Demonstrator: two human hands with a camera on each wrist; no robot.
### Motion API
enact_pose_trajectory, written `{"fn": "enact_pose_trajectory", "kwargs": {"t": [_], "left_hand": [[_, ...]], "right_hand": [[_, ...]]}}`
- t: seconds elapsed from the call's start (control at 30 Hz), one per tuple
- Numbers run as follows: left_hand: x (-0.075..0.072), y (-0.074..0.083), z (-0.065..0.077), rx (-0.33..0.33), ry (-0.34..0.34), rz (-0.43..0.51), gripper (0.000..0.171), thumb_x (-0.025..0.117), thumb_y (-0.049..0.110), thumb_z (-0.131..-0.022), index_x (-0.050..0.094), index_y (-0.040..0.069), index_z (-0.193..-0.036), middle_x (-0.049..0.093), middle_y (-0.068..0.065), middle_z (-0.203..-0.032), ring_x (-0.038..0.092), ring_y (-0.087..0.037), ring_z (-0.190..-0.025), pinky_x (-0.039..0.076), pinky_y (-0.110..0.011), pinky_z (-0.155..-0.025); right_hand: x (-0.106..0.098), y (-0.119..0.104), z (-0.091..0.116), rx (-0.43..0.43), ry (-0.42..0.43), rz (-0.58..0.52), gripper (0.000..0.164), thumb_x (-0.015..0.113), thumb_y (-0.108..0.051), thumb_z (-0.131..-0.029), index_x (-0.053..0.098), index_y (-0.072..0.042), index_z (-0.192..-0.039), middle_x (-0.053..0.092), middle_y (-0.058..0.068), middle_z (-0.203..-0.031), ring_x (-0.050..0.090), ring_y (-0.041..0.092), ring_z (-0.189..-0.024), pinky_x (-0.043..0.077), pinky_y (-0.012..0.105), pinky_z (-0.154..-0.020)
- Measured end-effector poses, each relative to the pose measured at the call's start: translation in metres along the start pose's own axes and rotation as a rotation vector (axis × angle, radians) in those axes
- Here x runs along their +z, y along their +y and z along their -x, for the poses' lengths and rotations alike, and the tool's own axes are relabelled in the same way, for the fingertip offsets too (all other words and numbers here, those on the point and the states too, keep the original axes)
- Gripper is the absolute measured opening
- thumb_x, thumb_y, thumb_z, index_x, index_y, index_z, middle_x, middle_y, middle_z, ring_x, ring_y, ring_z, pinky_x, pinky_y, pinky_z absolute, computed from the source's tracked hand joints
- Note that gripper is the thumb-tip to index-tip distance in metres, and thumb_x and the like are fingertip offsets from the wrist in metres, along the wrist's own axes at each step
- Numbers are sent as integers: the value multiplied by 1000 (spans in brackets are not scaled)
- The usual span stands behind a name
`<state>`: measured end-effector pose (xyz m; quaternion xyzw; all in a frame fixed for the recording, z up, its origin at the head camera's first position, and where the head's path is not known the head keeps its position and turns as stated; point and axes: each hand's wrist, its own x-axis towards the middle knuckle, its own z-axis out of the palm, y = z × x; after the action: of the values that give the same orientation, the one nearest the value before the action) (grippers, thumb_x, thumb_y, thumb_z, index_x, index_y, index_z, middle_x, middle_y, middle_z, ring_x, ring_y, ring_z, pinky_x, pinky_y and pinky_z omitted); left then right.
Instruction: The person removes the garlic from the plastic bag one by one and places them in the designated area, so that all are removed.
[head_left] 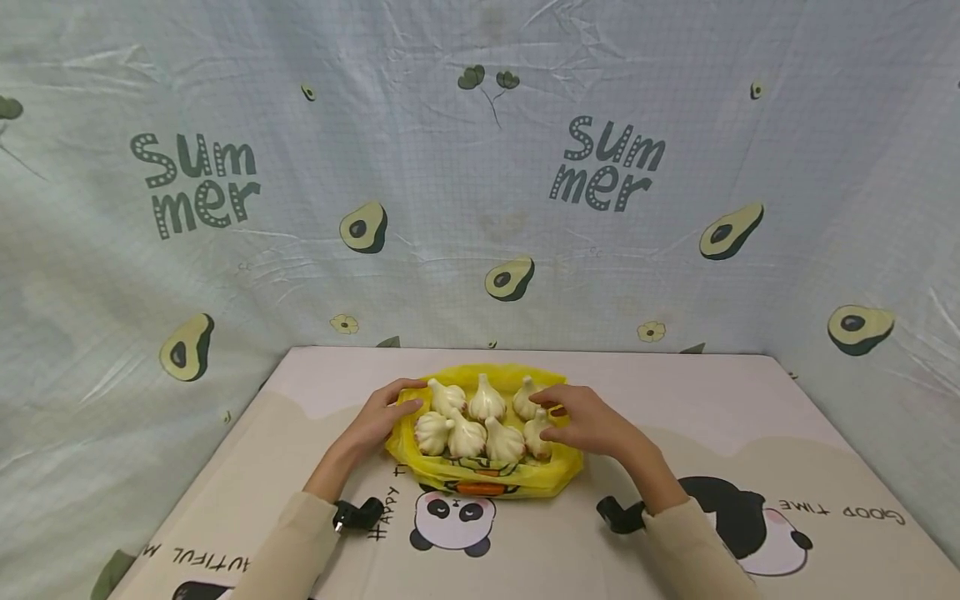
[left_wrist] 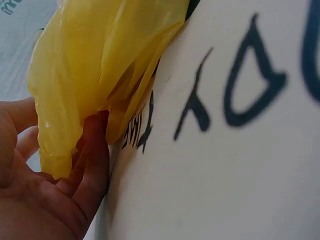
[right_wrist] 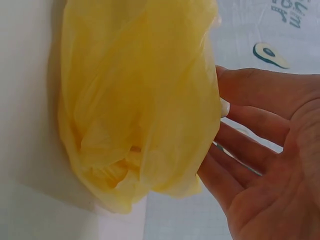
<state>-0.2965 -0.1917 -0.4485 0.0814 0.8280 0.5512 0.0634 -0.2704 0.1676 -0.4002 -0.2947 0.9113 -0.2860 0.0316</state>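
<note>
A yellow plastic bag (head_left: 480,479) lies on the table with its mouth spread, and several white garlic bulbs (head_left: 486,400) sit inside it. My left hand (head_left: 381,415) holds the bag's left edge; in the left wrist view, the thin plastic (left_wrist: 62,115) hangs between the thumb and the fingers. My right hand (head_left: 588,419) is over the bag's right side, its thumb and fingers spread about the front right garlic bulb (head_left: 537,435). In the right wrist view, the bag wall hides the fingertips, and a small white tip (right_wrist: 224,107) shows near the index finger.
The tabletop (head_left: 585,546) has a cover printed with pandas and lettering. Behind it and along both sides hangs a pale curtain (head_left: 435,158) with avocado prints. Black wrist cameras (head_left: 621,514) are strapped to both wrists.
</note>
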Motion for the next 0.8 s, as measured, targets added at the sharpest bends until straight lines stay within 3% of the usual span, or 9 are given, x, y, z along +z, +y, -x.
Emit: {"fn": "enact_pose_trajectory", "kwargs": {"t": [0.17, 0.43, 0.6, 0.8], "left_hand": [[-1, -3, -2, -2, -9, 7, 45, 57, 22, -104, 55, 9, -146, 38, -17, -165, 22, -40, -158, 19, -62, -126], [-2, -3, -3, -43, -15, 37, 45, 57, 24, -104, 55, 15, -148, 36, -13, -167, 26, -37, -156, 21, -61, -126], [-2, -3, -3, -40, -22, 63, 45, 56, 23, -105, 54, 13, -148, 37, -14, -166, 30, -37, -155, 23, -59, -126], [-2, -3, -2, -58, -18, 79, 45, 56, 24, -105, 54, 12, -148, 38, -13, -165, 30, -35, -155, 22, -57, -127]], "right_hand": [[0, 2, -5, 9, -12, -28, 44, 76, -13, -90, 67, -1, -131, 71, 15, -130, 69, 33, -117, 57, 47, -99], [-1, 4, -8, 58, -9, -31, 36, 77, -15, -90, 72, -3, -124, 74, 12, -122, 70, 29, -112, 58, 45, -96], [-3, 4, -8, 67, 7, -35, 29, 77, -14, -90, 75, -4, -118, 76, 10, -114, 70, 27, -106, 59, 44, -93], [-2, 6, -9, 41, 8, -64, 21, 75, -11, -92, 77, -4, -111, 77, 7, -107, 68, 22, -99, 60, 42, -90]]}}
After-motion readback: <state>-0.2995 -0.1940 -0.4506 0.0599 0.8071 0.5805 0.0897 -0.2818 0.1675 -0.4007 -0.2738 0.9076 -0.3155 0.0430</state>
